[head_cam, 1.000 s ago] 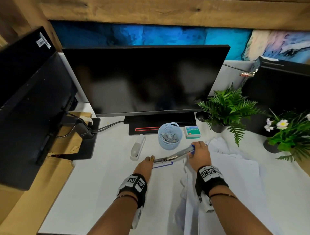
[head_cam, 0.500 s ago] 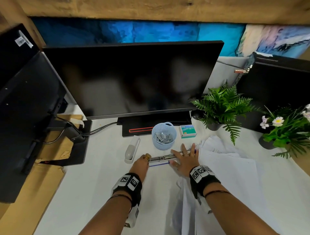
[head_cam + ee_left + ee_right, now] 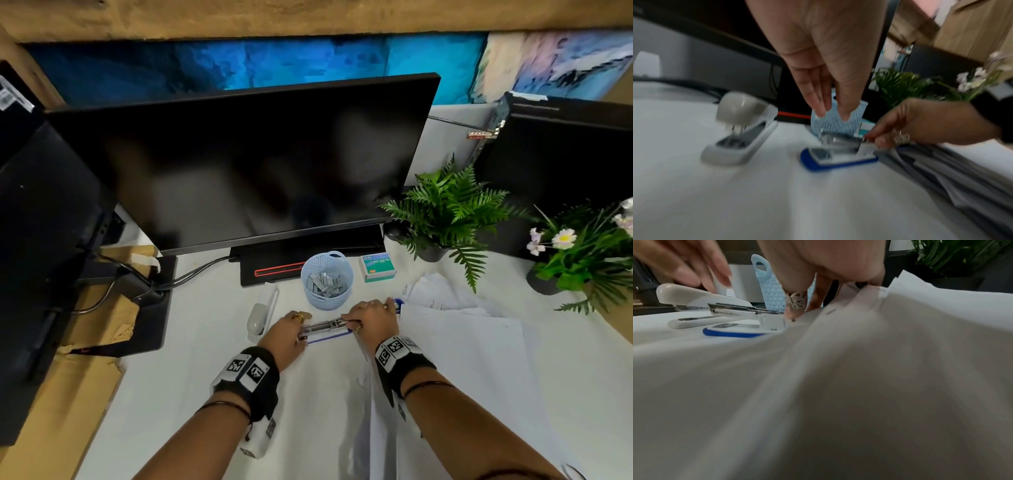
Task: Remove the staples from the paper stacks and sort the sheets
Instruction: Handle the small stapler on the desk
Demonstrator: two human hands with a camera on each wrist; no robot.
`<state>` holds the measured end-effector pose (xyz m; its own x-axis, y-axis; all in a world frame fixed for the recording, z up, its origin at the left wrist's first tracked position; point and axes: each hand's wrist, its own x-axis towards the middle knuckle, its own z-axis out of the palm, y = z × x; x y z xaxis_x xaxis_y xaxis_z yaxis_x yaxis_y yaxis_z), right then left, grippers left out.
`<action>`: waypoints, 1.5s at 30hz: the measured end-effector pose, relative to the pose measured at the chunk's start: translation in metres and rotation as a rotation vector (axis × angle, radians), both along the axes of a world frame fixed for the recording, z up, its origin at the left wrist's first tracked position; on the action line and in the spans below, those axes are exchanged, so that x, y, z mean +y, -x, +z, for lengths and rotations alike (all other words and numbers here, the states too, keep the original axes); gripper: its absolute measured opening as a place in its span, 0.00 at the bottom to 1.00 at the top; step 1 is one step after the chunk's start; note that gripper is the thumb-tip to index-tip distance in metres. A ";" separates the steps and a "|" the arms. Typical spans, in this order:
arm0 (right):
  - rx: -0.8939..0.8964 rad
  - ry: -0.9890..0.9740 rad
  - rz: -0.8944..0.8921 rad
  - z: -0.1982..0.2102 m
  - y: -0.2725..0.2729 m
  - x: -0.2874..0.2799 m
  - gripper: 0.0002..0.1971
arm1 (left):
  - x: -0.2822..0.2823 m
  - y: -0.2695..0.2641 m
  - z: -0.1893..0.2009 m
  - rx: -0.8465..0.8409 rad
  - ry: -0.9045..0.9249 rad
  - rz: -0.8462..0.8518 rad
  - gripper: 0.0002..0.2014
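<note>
White desk [image 3: 191, 394] w/ monitor [image 3: 239, 161] & plants along back edge: both hands at blue-based stapler [image 3: 325, 329] mid-desk, left hand [image 3: 286, 334] fingers straight over it, right hand [image 3: 371, 320] pinching its rear end, paper stacks [image 3: 462, 342] fanned toward right edge.

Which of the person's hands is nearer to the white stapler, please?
Left. The left hand lies just beside the white stapler; the right hand is farther right, by the paper stack.

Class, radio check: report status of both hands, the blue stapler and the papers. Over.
Left hand open, fingers straight above blue stapler. Right hand pinching stapler's metal arm at the hinge end. Paper pile waiting beside it. White stapler idle alongside.
</note>
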<state>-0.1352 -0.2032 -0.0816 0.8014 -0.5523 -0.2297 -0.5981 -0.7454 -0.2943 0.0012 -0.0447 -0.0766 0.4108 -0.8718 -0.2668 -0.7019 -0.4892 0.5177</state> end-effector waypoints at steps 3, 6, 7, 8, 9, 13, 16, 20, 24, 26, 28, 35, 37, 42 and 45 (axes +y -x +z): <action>-0.031 -0.019 -0.029 -0.004 0.001 -0.001 0.16 | 0.000 -0.008 0.030 -0.139 0.020 -0.039 0.17; -0.029 -0.021 -0.032 -0.004 0.001 -0.002 0.15 | -0.020 -0.014 0.060 -0.228 0.112 -0.051 0.11; -0.026 -0.020 -0.032 -0.005 0.001 -0.003 0.15 | -0.030 -0.015 0.067 -0.238 0.153 -0.054 0.10; -0.028 -0.018 -0.034 -0.005 0.000 -0.002 0.14 | -0.041 -0.016 0.071 -0.246 0.181 -0.054 0.09; -0.033 -0.015 -0.041 -0.005 0.000 -0.002 0.14 | -0.054 -0.018 0.072 -0.255 0.183 -0.050 0.09; -0.051 -0.011 -0.049 -0.007 0.001 -0.004 0.14 | -0.108 -0.022 0.057 -0.257 -0.019 -0.115 0.14; -0.034 -0.003 -0.032 -0.007 0.004 -0.008 0.13 | -0.132 -0.021 0.043 -0.270 -0.216 -0.202 0.17; -0.055 -0.019 -0.036 -0.010 0.006 -0.011 0.12 | -0.140 -0.027 0.029 -0.305 -0.342 -0.295 0.20; -0.048 -0.001 -0.012 -0.010 0.007 -0.012 0.13 | -0.143 -0.035 0.029 -0.393 -0.357 -0.372 0.19; -0.031 0.009 0.007 -0.009 0.007 -0.013 0.13 | -0.143 -0.036 0.031 -0.416 -0.335 -0.375 0.18; -0.026 0.012 0.016 -0.008 0.008 -0.013 0.14 | -0.141 -0.037 0.032 -0.409 -0.317 -0.369 0.19; -0.035 0.002 0.018 -0.007 0.007 -0.015 0.14 | -0.138 -0.036 0.031 -0.489 -0.314 -0.415 0.17; -0.039 0.007 0.017 -0.008 0.007 -0.015 0.14 | -0.137 -0.037 0.032 -0.488 -0.307 -0.428 0.15; -0.053 0.002 0.007 -0.009 0.008 -0.014 0.14 | -0.134 -0.040 0.033 -0.523 -0.251 -0.507 0.13; -0.057 -0.004 0.003 -0.010 0.007 -0.014 0.14 | -0.132 -0.042 0.040 -0.558 -0.310 -0.572 0.13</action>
<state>-0.1422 -0.2167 -0.0913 0.8149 -0.5490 -0.1856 -0.5780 -0.7462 -0.3304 0.0429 -0.1771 -0.0366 0.0720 -0.9061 -0.4169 -0.9962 -0.0444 -0.0755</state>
